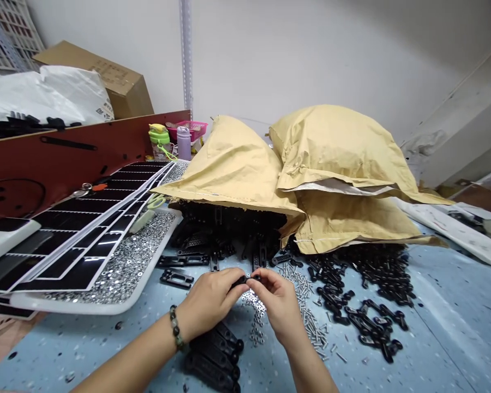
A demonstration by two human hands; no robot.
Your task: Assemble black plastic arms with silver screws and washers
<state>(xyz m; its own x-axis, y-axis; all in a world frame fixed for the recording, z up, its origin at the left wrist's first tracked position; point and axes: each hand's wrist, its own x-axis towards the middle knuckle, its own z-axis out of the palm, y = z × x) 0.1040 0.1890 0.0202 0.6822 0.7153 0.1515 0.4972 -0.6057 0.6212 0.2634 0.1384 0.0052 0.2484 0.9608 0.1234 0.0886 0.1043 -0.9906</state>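
Left hand (208, 303), right hand (276, 305): narrow grip, pinching small black plastic part (242, 281) together (fit hidden behind grip). Loose steel nuts (256, 322) just below, screws (306, 316) right. Close pinch suits small part.

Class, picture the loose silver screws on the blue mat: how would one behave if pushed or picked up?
The slim, round-shanked screws would probably roll when pushed. They look metal, so likely stiff and heavy for their size. Lying flat on the mat, one may be fiddly to pinch up.
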